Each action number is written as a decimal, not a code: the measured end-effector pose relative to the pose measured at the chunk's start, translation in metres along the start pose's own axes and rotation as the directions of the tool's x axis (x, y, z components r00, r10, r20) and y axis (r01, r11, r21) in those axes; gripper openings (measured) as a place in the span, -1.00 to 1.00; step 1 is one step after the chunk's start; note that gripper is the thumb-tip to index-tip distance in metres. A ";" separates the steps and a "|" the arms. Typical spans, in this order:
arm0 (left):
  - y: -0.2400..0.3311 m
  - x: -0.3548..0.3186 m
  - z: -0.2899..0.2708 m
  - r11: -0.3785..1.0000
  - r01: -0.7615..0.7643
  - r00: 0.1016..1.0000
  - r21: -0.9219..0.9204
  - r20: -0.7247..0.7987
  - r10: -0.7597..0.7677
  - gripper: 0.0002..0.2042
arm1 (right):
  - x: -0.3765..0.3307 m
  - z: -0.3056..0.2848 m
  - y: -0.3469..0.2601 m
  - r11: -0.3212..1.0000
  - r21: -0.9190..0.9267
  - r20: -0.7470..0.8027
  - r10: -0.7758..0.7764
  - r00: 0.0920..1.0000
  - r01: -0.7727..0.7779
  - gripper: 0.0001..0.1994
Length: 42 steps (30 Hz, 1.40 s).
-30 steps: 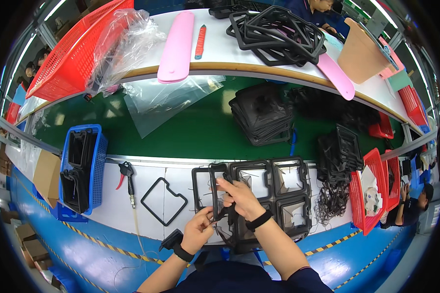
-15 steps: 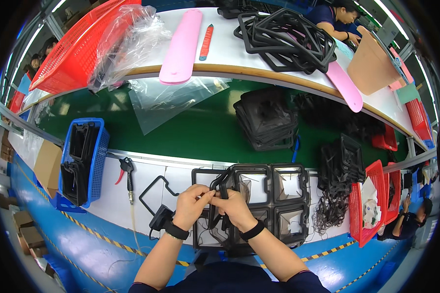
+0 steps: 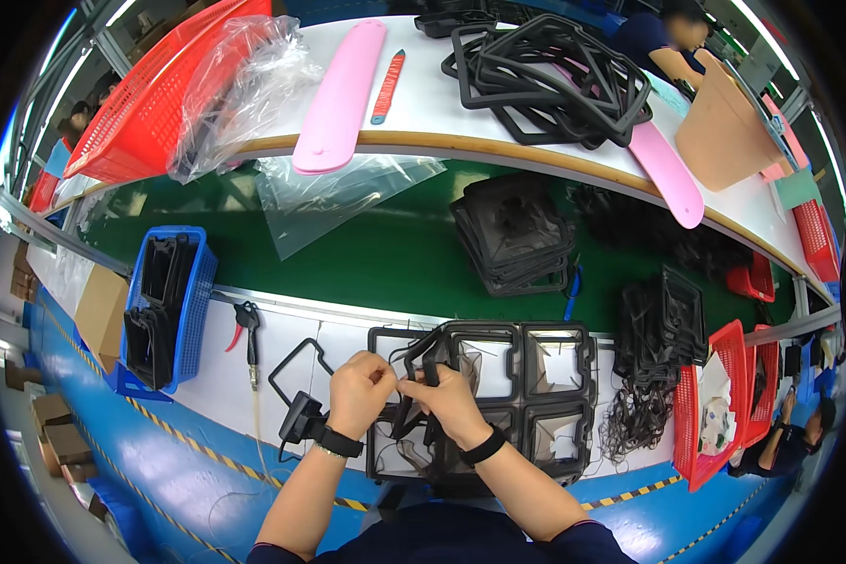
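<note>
Evidently mid-job: both hands, left hand (image 3: 360, 392) and right hand (image 3: 448, 399), pinch one black frame (image 3: 421, 362); others wait stacked at two o'clock.

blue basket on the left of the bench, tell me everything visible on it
The blue basket is a long rectangular crate of what looks like plastic, with slotted lattice walls. It lies on the white bench edge beside the green belt, open side up, lengthwise away from the person. It is packed with black frame parts, some standing on edge. Neither hand touches it; red-handled cutters lie just to its right.
</note>
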<state>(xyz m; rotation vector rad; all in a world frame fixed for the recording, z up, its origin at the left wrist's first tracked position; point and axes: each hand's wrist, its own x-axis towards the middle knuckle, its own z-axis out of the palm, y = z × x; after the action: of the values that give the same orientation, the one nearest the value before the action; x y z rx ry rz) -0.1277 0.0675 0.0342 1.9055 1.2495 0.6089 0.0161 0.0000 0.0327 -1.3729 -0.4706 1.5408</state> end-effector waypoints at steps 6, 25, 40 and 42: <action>-0.086 0.014 0.020 0.741 0.191 0.981 0.643 -0.140 -0.131 -0.89 | -0.096 -0.115 -0.054 0.749 0.612 0.024 -0.338 0.941 0.253 -0.67; -0.023 0.015 0.120 0.597 0.607 0.785 -0.525 0.280 -0.552 -0.81 | -0.037 -0.119 -0.005 0.994 -0.080 -0.393 -0.100 0.914 0.075 -0.79; 0.020 0.002 0.098 0.868 0.282 0.956 -0.408 0.198 -0.217 -0.90 | 0.020 -0.091 0.011 1.000 -0.001 -0.064 0.031 0.997 -0.031 -0.85; 0.018 0.001 0.100 0.909 0.255 0.963 -0.330 0.168 -0.210 -0.92 | 0.017 -0.090 0.009 0.996 -0.087 -0.060 -0.032 0.998 0.027 -0.85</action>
<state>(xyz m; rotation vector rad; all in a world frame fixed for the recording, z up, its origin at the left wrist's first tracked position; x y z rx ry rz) -0.0444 0.0311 -0.0107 1.4521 1.1747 0.5308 0.0963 -0.0173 -0.0096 -1.4689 -0.5228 1.4651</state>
